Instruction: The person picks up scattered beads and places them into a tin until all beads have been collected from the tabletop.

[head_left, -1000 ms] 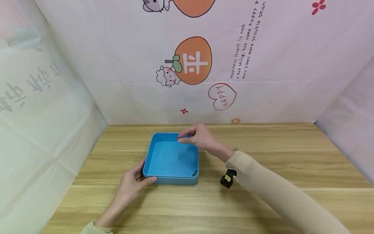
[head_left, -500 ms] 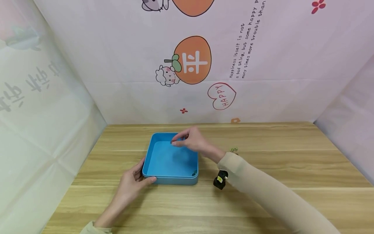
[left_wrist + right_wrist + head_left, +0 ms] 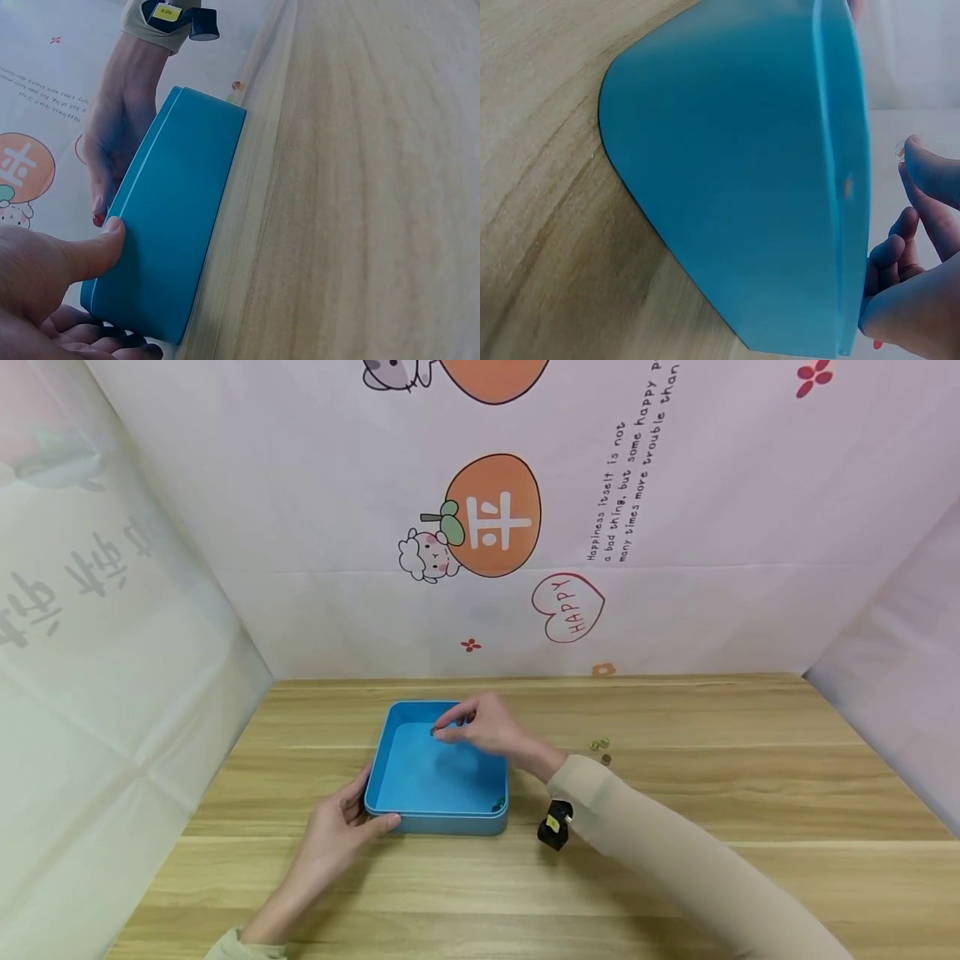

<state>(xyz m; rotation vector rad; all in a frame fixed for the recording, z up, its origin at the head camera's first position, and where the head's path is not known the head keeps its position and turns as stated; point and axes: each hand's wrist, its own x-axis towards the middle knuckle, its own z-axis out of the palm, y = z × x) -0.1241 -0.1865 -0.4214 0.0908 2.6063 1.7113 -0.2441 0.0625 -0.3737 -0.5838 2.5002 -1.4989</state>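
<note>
A square blue box (image 3: 442, 823) without a lid stands on the table. My left hand (image 3: 341, 827) grips its near left corner, thumb (image 3: 105, 244) on the rim and fingers around the side. Over the inside of the box, toward the back, my right hand (image 3: 491, 727) pinches a small clear marble (image 3: 901, 151) with a reddish streak between thumb and index finger. Its other fingers are bent inward. Small dark green marbles (image 3: 498, 804) lie in the box's near right corner.
Right of the box, beyond the right wrist, small yellow-green marbles (image 3: 600, 744) and a brown one (image 3: 606, 760) lie on the wooden table (image 3: 712, 760). A black wrist camera (image 3: 555, 828) hangs under the right sleeve. A printed white cloth (image 3: 337, 527) stands behind the table.
My right hand has moved left and slightly nearer over the box, still pinching the marble. Marbles on the table behind the right wrist have come into sight. My left hand keeps its grip.
</note>
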